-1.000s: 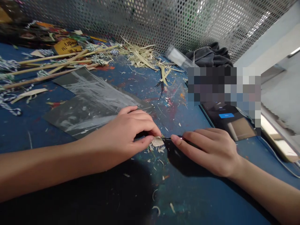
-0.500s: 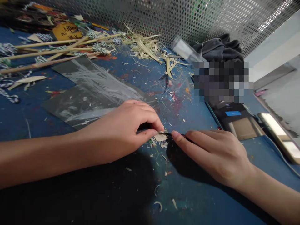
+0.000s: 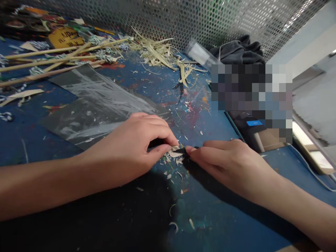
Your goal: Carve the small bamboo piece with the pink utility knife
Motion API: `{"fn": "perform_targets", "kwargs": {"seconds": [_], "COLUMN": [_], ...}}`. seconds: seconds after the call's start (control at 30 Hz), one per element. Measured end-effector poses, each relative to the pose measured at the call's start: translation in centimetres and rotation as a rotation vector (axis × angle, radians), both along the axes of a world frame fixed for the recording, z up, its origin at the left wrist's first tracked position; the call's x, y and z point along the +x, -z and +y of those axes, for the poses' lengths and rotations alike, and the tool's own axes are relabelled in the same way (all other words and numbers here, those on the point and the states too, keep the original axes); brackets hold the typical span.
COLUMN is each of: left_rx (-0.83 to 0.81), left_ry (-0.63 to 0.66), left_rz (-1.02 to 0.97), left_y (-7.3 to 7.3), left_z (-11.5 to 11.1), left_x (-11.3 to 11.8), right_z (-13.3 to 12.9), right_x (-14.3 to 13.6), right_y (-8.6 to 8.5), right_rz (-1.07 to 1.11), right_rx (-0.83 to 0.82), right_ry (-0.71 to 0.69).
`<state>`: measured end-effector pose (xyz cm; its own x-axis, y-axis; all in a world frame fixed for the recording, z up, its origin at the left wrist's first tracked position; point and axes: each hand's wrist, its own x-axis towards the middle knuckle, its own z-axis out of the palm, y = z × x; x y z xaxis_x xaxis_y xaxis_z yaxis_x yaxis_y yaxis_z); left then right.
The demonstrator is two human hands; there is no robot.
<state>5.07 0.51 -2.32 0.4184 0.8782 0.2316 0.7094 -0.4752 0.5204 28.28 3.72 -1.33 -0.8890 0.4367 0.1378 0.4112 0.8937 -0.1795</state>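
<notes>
Pale wood chip (image 3: 173, 153) btwn the hands, at the tabletop (image 3: 210, 224); can't tell if resting on it. L hand (image 3: 143, 143) pinches it, thumb + index. R hand (image 3: 233, 159) gripping thin dark blade (image 3: 179, 151), tip at chip. Bits of shavings (image 3: 179, 162) just below; scuffed grey sheets (image 3: 105, 92) beyond L hand, phone (image 3: 311, 148) far R.

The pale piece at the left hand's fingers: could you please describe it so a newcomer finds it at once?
On the blue table, find the left hand facing the right hand. The pale piece is at the left hand's fingers, towards the right hand. It looks broader than the loose shavings just below.
</notes>
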Motion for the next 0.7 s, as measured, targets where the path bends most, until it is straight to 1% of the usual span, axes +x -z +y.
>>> {"fn": "perform_targets", "kwargs": {"seconds": [0.17,0.23,0.3,0.4,0.47,0.57,0.7], "left_rx": [0.013,0.013,0.007,-0.017,-0.022,-0.022,-0.036], "left_ry": [0.004,0.007,0.004,-0.005,-0.01,-0.014,-0.026], "left_rz": [0.007,0.008,0.006,-0.001,-0.007,-0.018,-0.036], "left_y": [0.0,0.1,0.1,0.2,0.3,0.3,0.3], "left_z": [0.0,0.0,-0.1,-0.1,-0.1,-0.1,0.0], "left_x": [0.0,-0.1,-0.2,-0.3,-0.3,-0.2,-0.2], "right_z": [0.7,0.9,0.9,0.7,0.5,0.4,0.5], "right_x": [-0.1,0.2,0.5,1.0,1.1,1.2,1.3], "right_y": [0.1,0.2,0.5,0.8,0.8,0.8,0.8], "right_rz": [0.084,0.114,0.134,0.15,0.155,0.146,0.159], "right_rx": [-0.145,-0.137,-0.006,0.314,0.466,0.558,0.57], "right_ry": [-0.011,-0.023,-0.036,-0.086,-0.114,-0.147,-0.191]}}
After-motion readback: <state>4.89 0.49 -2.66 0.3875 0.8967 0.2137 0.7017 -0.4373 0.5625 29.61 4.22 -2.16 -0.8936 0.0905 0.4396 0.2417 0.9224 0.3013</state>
